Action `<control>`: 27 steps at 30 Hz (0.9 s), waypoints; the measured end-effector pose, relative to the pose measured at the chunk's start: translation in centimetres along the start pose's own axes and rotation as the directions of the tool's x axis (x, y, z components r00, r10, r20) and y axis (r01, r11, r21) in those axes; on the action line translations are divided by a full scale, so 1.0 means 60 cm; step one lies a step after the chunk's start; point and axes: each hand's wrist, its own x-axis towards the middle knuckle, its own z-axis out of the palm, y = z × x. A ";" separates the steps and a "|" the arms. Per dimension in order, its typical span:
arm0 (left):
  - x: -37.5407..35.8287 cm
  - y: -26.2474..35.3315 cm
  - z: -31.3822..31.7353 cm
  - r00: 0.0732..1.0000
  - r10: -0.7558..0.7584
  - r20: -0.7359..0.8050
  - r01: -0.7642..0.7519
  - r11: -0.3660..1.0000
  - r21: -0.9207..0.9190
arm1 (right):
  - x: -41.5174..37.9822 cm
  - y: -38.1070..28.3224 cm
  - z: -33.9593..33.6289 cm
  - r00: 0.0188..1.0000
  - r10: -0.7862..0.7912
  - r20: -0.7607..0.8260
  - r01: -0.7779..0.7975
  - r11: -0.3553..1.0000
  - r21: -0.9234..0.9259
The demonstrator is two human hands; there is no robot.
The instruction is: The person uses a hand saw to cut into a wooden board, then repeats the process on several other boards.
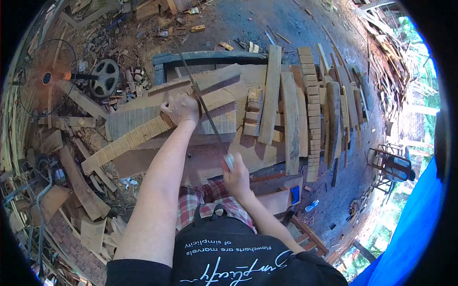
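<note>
My right hand (236, 177) is closed around the pale handle (230, 161) of a long, narrow handsaw (210, 113). Its blade, seen nearly edge-on, slants away from me across a long wooden strip (136, 137). Evenly spaced lines cross the part of the strip left of the blade; to the right its top looks plain. Just left of the blade, my left hand (181, 107) presses on the strip with curled fingers, gripping it. Part of the strip is hidden under that hand. Beneath lie wider boards (217, 119) on a low work surface (167, 167).
Right of the saw lie several planks (271, 95) and another lined strip (313, 124). A dark beam (214, 58) edges the far side. A fan (46, 78) with a round base stands at left. Wood scraps (138, 78) litter the ground; a plastic bottle (312, 206) lies at right.
</note>
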 end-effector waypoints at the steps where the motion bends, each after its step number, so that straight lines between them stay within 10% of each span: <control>1: 0.002 0.001 -0.006 0.997 0.002 0.072 -0.003 1.000 0.017 | -0.038 0.019 -0.012 0.999 0.040 0.034 -0.040 0.999 0.002; 8: 0.000 -0.002 0.001 0.995 0.023 0.098 -0.032 0.995 0.090 | 0.116 -0.014 0.054 0.992 -0.126 -0.023 0.125 0.992 -0.033; 27: 0.001 0.000 -0.001 0.995 0.034 0.095 -0.030 0.999 -0.043 | -0.009 0.000 -0.007 1.000 -0.020 0.019 0.020 1.000 0.019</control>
